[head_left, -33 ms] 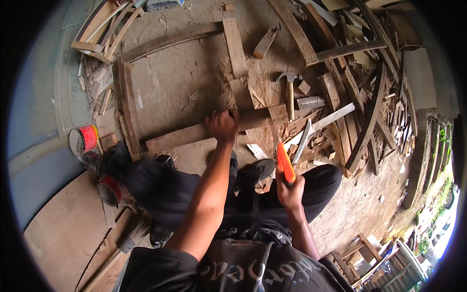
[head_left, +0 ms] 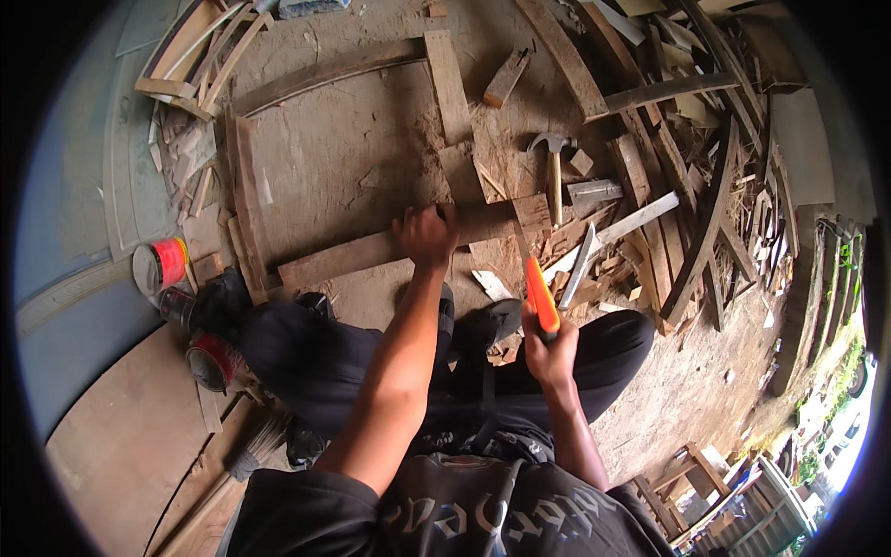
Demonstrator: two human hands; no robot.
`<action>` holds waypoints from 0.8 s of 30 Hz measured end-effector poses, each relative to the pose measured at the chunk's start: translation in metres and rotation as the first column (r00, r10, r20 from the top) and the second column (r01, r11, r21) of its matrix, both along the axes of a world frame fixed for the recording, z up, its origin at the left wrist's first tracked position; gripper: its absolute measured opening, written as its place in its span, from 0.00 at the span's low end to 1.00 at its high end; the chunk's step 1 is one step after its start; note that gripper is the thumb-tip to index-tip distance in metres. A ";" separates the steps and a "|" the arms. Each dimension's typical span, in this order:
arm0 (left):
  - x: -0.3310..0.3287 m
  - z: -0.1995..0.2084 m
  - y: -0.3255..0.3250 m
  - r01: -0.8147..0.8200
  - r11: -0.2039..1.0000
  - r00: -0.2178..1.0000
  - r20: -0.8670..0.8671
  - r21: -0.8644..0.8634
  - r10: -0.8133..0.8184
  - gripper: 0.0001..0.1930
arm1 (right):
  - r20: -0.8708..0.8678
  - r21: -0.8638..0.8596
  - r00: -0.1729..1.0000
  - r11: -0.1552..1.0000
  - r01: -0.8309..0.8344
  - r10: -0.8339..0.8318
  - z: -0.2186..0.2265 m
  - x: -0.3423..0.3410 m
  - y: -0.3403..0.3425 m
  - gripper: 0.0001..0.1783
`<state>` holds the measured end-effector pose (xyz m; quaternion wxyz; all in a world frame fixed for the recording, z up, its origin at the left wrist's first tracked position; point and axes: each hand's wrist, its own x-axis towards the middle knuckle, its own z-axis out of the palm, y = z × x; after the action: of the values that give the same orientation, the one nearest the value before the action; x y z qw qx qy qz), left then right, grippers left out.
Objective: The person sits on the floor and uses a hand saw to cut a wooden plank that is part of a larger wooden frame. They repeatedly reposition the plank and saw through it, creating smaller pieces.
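A brown wooden plank lies slantwise in front of me. My left hand is closed around its middle, with the fingers over the far edge. My right hand grips the orange and black handle of a handsaw. The thin blade runs away from me and meets the plank near its right end, with a short stub of wood to the right of the blade. Beyond that end a claw hammer with a wooden handle rests on the ground, touched by neither hand.
Several boards form a rough frame on the dirt floor. A heap of scrap timber covers the right side. Red tins stand at the left beside a brush. A pale strip lies near the saw.
My right hand and the handsaw have shifted slightly away from me and to the left. My left hand stays on the plank.
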<state>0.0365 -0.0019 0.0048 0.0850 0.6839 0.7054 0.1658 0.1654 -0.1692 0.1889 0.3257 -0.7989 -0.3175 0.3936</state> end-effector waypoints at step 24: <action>0.001 -0.003 0.004 0.021 1.000 0.999 -0.048 0.010 -0.021 0.20 | 0.025 0.011 1.000 1.000 -0.014 0.013 -0.023 0.004 0.007 0.13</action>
<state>0.0371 0.0025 0.0017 0.0662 0.6954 0.6992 0.1523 0.1693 -0.1618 0.1658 0.3234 -0.7998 -0.3291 0.3840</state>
